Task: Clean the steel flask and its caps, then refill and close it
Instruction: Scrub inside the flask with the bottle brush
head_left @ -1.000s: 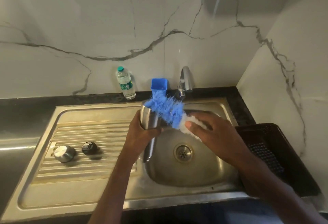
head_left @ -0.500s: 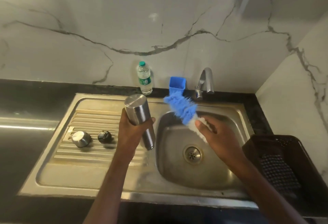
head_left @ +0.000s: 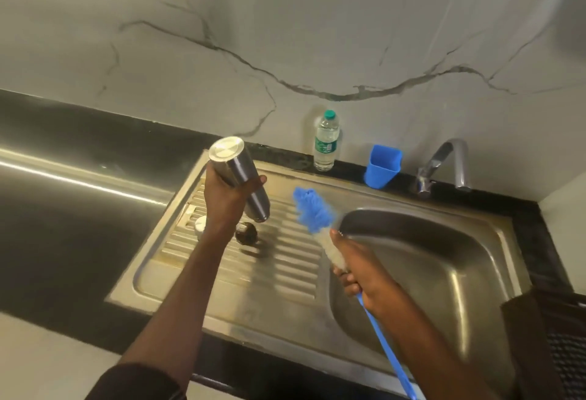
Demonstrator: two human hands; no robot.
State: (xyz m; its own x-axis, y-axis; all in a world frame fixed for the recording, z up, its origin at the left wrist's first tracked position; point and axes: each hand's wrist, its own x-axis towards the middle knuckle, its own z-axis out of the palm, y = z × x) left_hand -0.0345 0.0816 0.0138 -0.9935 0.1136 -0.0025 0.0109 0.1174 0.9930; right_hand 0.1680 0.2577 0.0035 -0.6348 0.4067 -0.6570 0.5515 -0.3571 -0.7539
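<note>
The left wrist hides most of the steel cap on the drainboard and part of the dark cap. The brush handle runs off the bottom edge. The black basket (right edge) is cut off. The flask mouth faces away, unseen.

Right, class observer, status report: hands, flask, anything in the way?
Left hand grips steel flask, upside down over drainboard. Right hand grips bottle brush, clear of flask. Black cap on drainboard below. Nothing blocking.
</note>
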